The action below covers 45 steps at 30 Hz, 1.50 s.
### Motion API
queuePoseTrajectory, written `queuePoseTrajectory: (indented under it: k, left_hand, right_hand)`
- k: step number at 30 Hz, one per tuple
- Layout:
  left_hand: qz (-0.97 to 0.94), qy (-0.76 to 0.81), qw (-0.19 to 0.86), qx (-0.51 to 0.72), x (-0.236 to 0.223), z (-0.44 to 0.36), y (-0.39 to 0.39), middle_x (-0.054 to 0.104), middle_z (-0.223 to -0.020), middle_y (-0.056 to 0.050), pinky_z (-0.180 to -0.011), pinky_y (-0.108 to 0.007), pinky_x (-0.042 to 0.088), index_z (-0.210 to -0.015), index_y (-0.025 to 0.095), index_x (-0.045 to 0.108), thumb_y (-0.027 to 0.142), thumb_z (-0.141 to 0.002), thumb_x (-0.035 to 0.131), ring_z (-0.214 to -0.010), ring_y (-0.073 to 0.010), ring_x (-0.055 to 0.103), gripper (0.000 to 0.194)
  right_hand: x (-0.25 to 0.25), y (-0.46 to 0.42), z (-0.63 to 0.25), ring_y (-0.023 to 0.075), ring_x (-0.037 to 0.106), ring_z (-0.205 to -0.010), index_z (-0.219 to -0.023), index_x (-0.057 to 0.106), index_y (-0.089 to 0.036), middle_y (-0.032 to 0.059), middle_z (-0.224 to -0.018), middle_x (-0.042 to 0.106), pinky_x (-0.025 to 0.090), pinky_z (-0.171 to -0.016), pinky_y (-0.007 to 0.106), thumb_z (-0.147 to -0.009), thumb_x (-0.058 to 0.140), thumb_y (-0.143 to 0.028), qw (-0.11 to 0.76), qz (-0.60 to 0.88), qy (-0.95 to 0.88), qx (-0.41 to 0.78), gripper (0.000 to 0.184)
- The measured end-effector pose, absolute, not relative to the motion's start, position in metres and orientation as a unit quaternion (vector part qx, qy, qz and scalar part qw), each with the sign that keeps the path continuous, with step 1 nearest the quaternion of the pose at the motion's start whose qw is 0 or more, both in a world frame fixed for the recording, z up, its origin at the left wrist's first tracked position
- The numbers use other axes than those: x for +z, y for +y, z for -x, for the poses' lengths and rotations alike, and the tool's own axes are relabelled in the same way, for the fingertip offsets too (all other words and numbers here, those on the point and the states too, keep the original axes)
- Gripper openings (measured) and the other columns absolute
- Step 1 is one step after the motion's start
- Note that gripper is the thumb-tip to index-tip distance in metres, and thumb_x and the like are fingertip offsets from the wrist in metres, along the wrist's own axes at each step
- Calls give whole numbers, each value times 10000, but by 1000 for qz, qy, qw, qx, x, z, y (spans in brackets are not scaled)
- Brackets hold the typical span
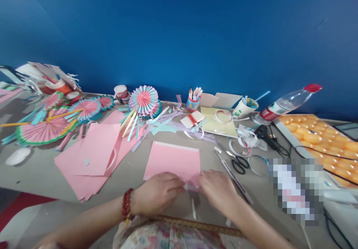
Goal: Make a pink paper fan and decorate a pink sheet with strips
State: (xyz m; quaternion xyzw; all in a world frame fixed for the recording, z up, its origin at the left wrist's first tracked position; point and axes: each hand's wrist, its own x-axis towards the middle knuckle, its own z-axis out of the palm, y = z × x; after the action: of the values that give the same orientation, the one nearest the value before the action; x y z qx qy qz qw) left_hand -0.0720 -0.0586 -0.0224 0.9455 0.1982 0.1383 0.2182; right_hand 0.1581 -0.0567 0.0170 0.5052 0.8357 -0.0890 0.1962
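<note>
A pink sheet of paper [173,163] lies flat on the grey table in front of me, with a white strip along its far edge. My left hand [159,193], a red bead bracelet at the wrist, rests on the sheet's near edge with its fingers curled down onto it. At the near right corner, my right hand [216,187] has its fingers bent together on the paper's edge. A pale strip shows along that edge between the hands; the fingertips are partly hidden. A small white paper strip [194,208] lies just below the sheet.
Right of the sheet lie a utility knife [233,176], scissors [239,163] and tape rolls [223,116]. A bottle [288,105] leans at the back right. Pink paper sheets [96,150], folded paper fans [143,99] and a white spoon [18,156] are at left.
</note>
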Motion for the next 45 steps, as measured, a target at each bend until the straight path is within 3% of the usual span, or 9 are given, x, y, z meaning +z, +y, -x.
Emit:
queuePoseTrajectory:
  k: [4, 13, 17, 22, 27, 30, 35, 42, 45]
  left_hand:
    - [-973, 89, 177, 116, -47, 51, -47, 605, -1323, -90, -1056, -302, 383, -1322, 137, 516, 202, -989, 377, -1191, -186, 528, 367]
    - [-985, 80, 136, 71, -57, 51, -41, 460, -1486, -7, -1020, -361, 322, -1465, 240, 357, 450, -1017, 337, -1157, -203, 491, 495]
    - [-989, 69, 118, 58, -55, 44, -39, 461, -1484, -21, -989, -384, 316, -1448, 224, 389, 489, -1014, 309, -1156, -224, 463, 514]
    - [-990, 53, 94, 88, -55, 39, -38, 510, -1435, -62, -923, -377, 352, -1370, 200, 487, 516, -981, 392, -1102, -237, 496, 510]
    - [-988, 59, 99, 100, -56, 39, -42, 493, -1446, -89, -998, -382, 352, -1361, 183, 500, 557, -961, 401, -1112, -238, 503, 556]
    - [-988, 58, 105, 102, -58, 39, -44, 479, -1460, -92, -1085, -408, 301, -1349, 172, 509, 576, -952, 404, -1174, -256, 484, 576]
    - [-984, 65, 134, 99, -61, 35, -45, 519, -1426, -90, -1199, -466, 133, -1372, 164, 480, 614, -934, 405, -1242, -265, 467, 632]
    - [-973, 86, 189, 100, -63, 36, -47, 535, -1403, -127, -1197, -500, 157, -1439, 149, 388, 663, -887, 456, -1286, -277, 456, 757]
    - [-973, 86, 190, 100, -65, 37, -48, 522, -1420, -122, -1203, -495, 123, -1448, 145, 378, 656, -907, 422, -1300, -279, 442, 746]
  right_hand:
    - [19, -59, -159, 253, 714, -825, -874, 730, -189, 70, -842, 748, 485, -650, 272, -851, 600, -145, 192, -522, 826, -89, 139]
    - [20, -70, -186, 269, 715, -814, -851, 706, -196, 80, -810, 747, 444, -639, 283, -902, 574, -319, 183, -563, 796, -124, 188]
    - [12, -74, -189, 254, 714, -803, -842, 694, -194, 75, -795, 742, 427, -632, 274, -898, 544, -284, 171, -569, 795, -120, 183]
    - [9, -80, -183, 228, 710, -764, -832, 674, -198, 59, -786, 735, 390, -595, 258, -883, 530, -234, 152, -584, 791, -101, 157]
    - [0, -100, -181, 185, 685, -619, -837, 636, -214, 25, -687, 692, 337, -523, 256, -907, 504, -222, 95, -597, 796, -31, 150]
    - [-11, -116, -184, 177, 656, -517, -941, 634, -224, 5, -618, 667, 323, -477, 258, -925, 488, -261, 60, -599, 799, 10, 151]
    - [-26, -135, -190, 171, 679, -533, -1130, 629, -243, 19, -685, 723, 420, -502, 228, -979, 390, -280, 5, -596, 803, -25, 285]
    - [-61, -159, -189, 181, 723, -604, -1198, 630, -211, 68, -939, 771, 548, -547, 245, -1014, 262, -397, -133, -612, 774, -87, 452]
    - [-69, -172, -200, 194, 748, -768, -1181, 635, -233, 66, -1039, 756, 577, -646, 243, -1011, 281, -412, -152, -627, 753, -130, 431]
